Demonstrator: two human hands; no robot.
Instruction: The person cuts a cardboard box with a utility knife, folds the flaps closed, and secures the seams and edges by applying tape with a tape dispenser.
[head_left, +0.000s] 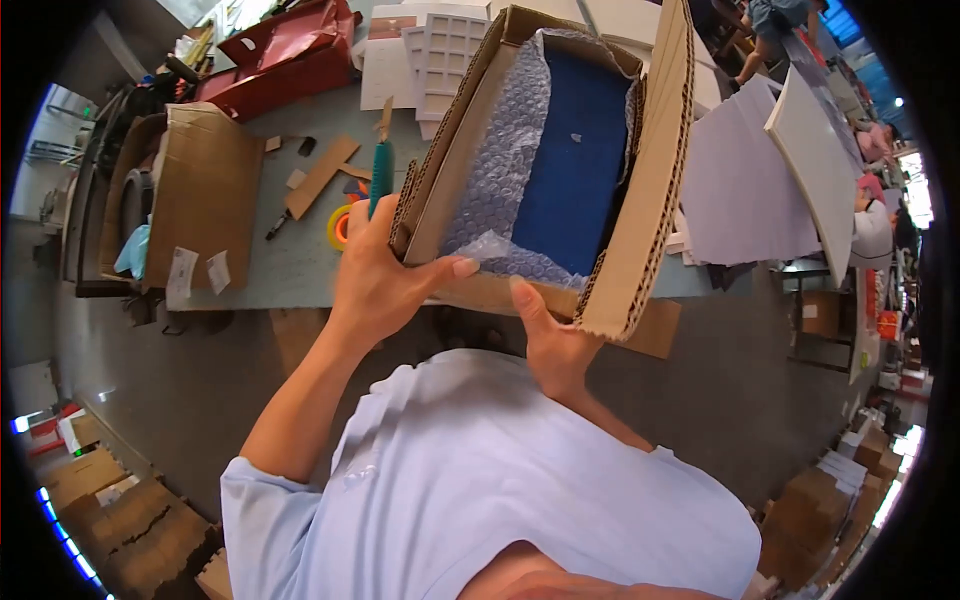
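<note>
- Left hand: grips the near left corner of the open box, thumb over the edge. A teal-handled tool projects beyond its fingers; whether it is gripped cannot be determined.
- Right hand: grips the near right corner, thumb against the near wall.
- Blue item: inside the box, ahead of and between both hands, with bubble wrap along its left side and near end.
- Slip hazard: the blue item could slide toward the hands if the box is tipped further, as both grips are at the near end.
- Snag hazard: loose wrap could catch under the raised flap beside the right hand.
- Contact hazard: the tool could scrape the box wall if the left hand shifts.
- Obstructions: tape roll and cardboard strip left of the left hand; grey sheets beyond the flap, right of the right hand.
</note>
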